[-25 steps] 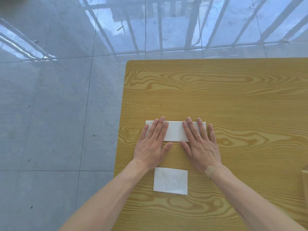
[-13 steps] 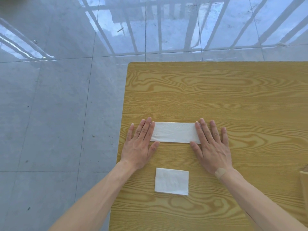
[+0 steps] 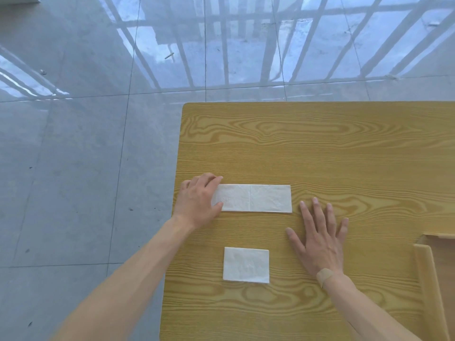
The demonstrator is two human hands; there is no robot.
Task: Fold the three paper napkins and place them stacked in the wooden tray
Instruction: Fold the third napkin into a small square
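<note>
Folded napkin [image 3: 246, 265]: lies flat on the bench [image 3: 320, 148], nearest the person.
Wooden tray [image 3: 427, 271]: at right edge, holds no visible napkin.
Right hand [image 3: 318, 238]: flat, fingers spread, holding nothing.
Left hand [image 3: 198, 201]: fingers curled over the long napkin strip [image 3: 256, 198], at its left end.
Step tip: probably carry that end across to the right edge, align corners, then press the crease.

Bright daylight, floor [image 3: 221, 45] glare, sharp, edges warped.
</note>
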